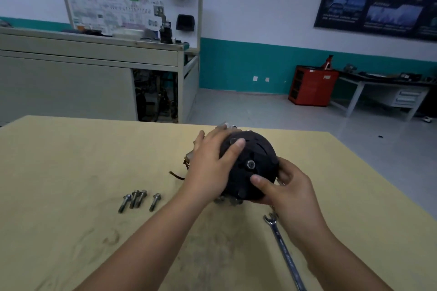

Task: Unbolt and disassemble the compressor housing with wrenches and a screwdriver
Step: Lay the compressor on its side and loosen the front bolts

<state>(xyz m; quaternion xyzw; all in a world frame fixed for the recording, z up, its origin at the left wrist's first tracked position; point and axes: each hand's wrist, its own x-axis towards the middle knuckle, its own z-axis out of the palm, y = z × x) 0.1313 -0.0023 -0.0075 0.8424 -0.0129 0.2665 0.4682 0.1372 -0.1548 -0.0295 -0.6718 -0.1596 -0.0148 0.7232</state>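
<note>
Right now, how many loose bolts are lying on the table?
4, in a row on the table left of the compressor: the leftmost bolt, the second bolt and third bolt close together, and the rightmost bolt slightly apart. Others may be hidden behind the compressor.

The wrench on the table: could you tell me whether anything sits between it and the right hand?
Nothing visible does; the wrench lies right beside the right hand, which is occupied gripping the compressor.

We see our left hand (pixel 208 170) and right hand (pixel 287 190) bare, thumbnails (pixel 241 143) cut short; back from the grip our left forearm (pixel 153 238) and right forearm (pixel 331 250) are bare too, right to the frame's edge
</note>
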